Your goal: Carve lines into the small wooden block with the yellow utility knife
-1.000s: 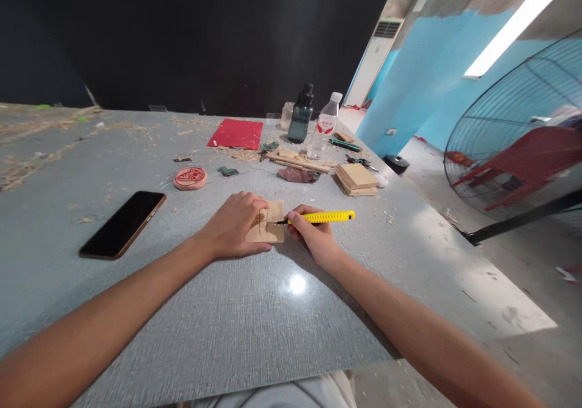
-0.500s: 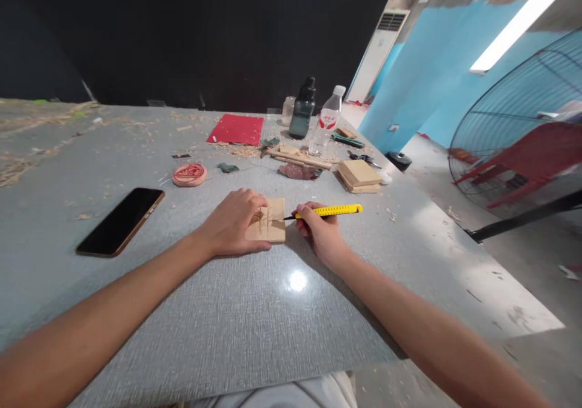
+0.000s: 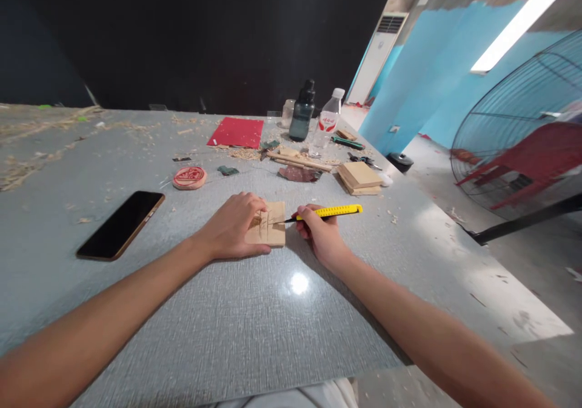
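A small square wooden block (image 3: 276,236) with carved or drawn lines lies flat on the grey table (image 3: 254,329). My left hand (image 3: 236,226) grips its left side, thumb along the near edge and fingers over the far part, hiding that side. In my right hand (image 3: 318,231) is a yellow utility knife (image 3: 339,211), held like a pen. Its dark blade points left, and the tip is at the lines on the block's right part.
A phone (image 3: 122,225) and a round red carved piece (image 3: 190,177) lie to the left. Behind are a red sheet (image 3: 236,132), wood sticks (image 3: 300,162), a dark bottle (image 3: 302,114) and a clear bottle (image 3: 328,120). Stacked wooden blocks (image 3: 360,176) sit right; shavings are scattered about.
The knife tip has shifted very slightly on the block. Both hands keep their hold; the whole view has moved a little.
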Demonstrator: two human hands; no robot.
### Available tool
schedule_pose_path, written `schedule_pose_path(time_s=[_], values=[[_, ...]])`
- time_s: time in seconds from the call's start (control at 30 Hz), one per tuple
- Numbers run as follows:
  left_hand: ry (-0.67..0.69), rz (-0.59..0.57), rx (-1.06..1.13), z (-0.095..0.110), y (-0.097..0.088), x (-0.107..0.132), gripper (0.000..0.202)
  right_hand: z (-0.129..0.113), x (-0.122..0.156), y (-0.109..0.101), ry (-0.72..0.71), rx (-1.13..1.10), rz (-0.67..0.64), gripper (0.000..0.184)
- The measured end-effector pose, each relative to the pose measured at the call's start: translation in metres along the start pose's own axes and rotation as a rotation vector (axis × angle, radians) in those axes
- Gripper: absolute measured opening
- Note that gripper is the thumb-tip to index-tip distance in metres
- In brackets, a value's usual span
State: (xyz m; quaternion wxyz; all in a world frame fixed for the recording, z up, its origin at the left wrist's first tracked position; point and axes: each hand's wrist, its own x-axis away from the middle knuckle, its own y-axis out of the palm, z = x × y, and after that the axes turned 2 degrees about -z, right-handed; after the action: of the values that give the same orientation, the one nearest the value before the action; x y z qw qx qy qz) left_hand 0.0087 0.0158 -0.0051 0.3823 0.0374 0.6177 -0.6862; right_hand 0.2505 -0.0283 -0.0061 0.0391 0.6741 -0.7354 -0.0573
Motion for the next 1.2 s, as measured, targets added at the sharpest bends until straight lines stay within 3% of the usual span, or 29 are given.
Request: schedule_pose_path(time_s=[0.2,0.43,0.9,1.2], values=[[-0.017,0.002,0.011,-0.001,0.001,0.0,0.076,-0.005,0.004,0.006,-0.008,0.027,-0.084,0.034],[-0.01,0.009,0.022,-0.001,0.002,0.001,0.079,0.004,-0.003,-0.003,0.005,0.011,-0.014,0.034],[0.001,0.019,0.006,0.0,0.001,0.001,0.079,-0.013,-0.004,0.005,0.064,0.008,-0.21,0.039],[-0.05,-0.007,0.001,-0.001,0.001,0.002,0.08,-0.007,-0.006,-0.001,0.08,-0.015,-0.134,0.034]])
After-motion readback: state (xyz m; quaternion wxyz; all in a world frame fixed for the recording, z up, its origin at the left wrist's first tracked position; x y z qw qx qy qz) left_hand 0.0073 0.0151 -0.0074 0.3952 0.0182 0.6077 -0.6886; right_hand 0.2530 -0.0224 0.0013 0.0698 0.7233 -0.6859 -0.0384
